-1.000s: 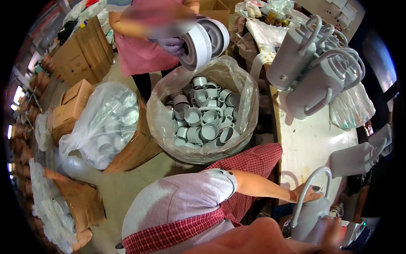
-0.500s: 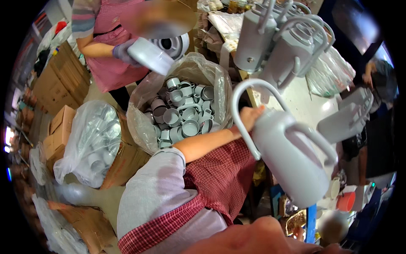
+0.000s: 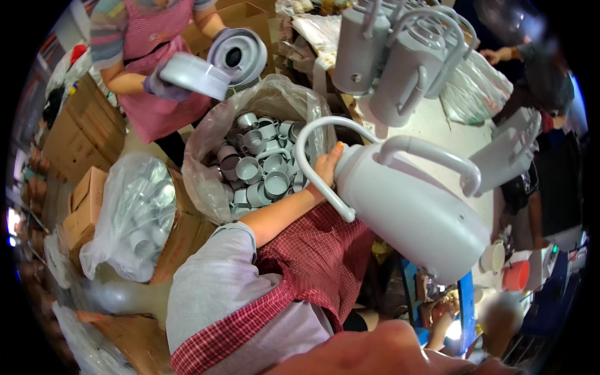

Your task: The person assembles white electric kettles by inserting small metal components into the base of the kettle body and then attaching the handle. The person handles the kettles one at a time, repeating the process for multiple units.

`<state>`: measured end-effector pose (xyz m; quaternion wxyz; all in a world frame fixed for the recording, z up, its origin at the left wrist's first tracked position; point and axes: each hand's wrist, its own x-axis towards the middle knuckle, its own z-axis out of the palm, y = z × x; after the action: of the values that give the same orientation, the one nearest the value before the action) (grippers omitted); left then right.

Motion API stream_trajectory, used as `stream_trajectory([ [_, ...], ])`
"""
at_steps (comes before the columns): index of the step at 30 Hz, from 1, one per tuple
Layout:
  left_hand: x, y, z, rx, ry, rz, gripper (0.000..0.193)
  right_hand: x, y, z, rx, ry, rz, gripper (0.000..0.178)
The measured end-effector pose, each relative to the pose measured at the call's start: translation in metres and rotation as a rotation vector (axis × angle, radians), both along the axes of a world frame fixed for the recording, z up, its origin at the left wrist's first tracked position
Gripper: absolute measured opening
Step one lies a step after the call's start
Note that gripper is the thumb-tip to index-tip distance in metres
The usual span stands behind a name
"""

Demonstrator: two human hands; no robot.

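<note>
Grey jug (image 3: 406, 206), one piece: plain, large, at 3 o'clock from the middle of the view. Tilted, with its neck towards 10 o'clock and its base towards 4; side handle (image 3: 431, 156) on the edge nearest 1 o'clock; carrying loop (image 3: 306, 159) swung out towards 9.

Left hand (image 3: 325, 167), one, bare: closed about the jug's neck end, set inside the carrying loop, which crosses in front of the wrist. Fingers bent, grasping; the far side of the grip is hidden behind the jug. Grey sleeve (image 3: 209, 269); red checked apron (image 3: 325, 250) below.

Right hand: out of sight; its grip cannot be told.

Mugs (image 3: 262, 172), grey, many: heaped in a clear plastic bag (image 3: 200, 181), just beside the left hand, towards 9 o'clock from it.

Further jugs (image 3: 406, 69), grey, a cluster: upright on a pale table (image 3: 459, 134), at 1 o'clock. White plastic bag (image 3: 478, 87) next to them, at 2.

Cups, two: one cream cup (image 3: 492, 256), one red cup (image 3: 516, 275), side by side at 4 o'clock.

Co-worker (image 3: 147, 69), in a pink apron, at 10 o'clock: gloved hands on two round grey pieces (image 3: 199, 75).

Cardboard box (image 3: 84, 203), brown: at 9 o'clock.
</note>
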<state>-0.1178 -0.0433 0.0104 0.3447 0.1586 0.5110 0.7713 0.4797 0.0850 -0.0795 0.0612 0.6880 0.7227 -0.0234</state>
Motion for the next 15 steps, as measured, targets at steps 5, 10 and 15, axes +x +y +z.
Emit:
stream_trajectory([
  [5,-0.017,0.006,-0.017,-0.032,-0.044,0.090,0.058,0.002,-0.009,0.004,0.007,0.091,-0.053,0.049],
  [10,-0.011,-0.002,0.004,0.110,-0.344,0.036,0.055,-0.070,-0.058,0.085,0.208,0.712,-0.183,0.026],
  [15,-0.055,-0.011,-0.036,0.302,-0.254,-0.145,0.052,-0.151,-0.052,0.195,0.421,0.835,0.308,0.013],
])
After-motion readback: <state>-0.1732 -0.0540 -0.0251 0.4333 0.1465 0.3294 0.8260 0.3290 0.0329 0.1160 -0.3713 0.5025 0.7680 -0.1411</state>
